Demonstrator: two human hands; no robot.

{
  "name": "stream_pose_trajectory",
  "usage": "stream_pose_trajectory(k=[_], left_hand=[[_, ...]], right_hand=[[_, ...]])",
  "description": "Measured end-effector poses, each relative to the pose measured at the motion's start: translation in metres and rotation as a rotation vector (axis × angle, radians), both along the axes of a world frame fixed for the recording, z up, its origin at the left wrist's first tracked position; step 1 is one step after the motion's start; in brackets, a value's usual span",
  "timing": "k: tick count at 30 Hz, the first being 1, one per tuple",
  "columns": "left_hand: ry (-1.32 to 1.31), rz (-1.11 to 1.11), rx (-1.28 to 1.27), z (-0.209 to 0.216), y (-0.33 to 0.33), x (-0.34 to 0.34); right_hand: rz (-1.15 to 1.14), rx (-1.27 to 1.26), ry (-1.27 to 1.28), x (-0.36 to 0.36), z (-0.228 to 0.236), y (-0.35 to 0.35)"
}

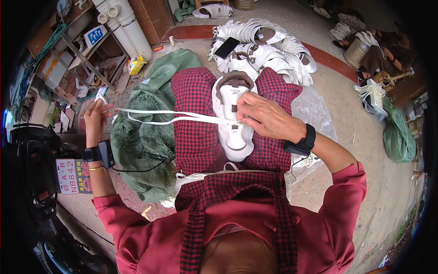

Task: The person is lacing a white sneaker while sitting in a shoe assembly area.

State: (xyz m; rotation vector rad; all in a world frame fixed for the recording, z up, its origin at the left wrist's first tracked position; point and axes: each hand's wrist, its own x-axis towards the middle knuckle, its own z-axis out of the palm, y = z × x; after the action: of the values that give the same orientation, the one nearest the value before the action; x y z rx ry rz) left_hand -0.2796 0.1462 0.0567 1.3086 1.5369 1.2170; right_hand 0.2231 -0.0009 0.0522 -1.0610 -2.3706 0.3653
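A white sneaker with a dark brown collar lies on my lap between my knees, its toe toward me. My right hand is closed on the white shoelace at the middle of the shoe, thumb and fingers pinched together. Two strands of the lace run taut leftward from there. Far out to the left, my left hand is raised with curled fingers and grips the other end of the lace. Its exact finger hold is small and partly hidden.
Beyond my knees lie stacked white shoe uppers with a black phone on them. Green sacking bunches on my left. White pipes and a shelf stand behind it. At far right another person sits near a green bag.
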Motion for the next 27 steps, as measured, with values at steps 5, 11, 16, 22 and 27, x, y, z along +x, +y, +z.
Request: stream_pose_trajectory(k=[5, 11, 16, 22, 27], left_hand=[[0.272, -0.191, 0.318, -0.029, -0.03, 0.078], [0.715, -0.64, 0.626, 0.007, -0.083, 0.203], [0.733, -0.864, 0.613, 0.004, -0.083, 0.227], [0.562, -0.941, 0.428, 0.017, -0.104, 0.227], [0.67, -0.822, 0.568, -0.006, -0.103, 0.234]], right_hand=[[0.023, -0.103, 0.031, 0.0, 0.0, -0.001], [-0.005, 0.01, 0.053, -0.005, -0.005, -0.006], [-0.03, -0.012, 0.092, -0.006, -0.009, -0.006], [-0.038, -0.036, 0.112, -0.006, -0.006, -0.007], [-0.082, 0.056, 0.104, -0.014, -0.01, -0.007]])
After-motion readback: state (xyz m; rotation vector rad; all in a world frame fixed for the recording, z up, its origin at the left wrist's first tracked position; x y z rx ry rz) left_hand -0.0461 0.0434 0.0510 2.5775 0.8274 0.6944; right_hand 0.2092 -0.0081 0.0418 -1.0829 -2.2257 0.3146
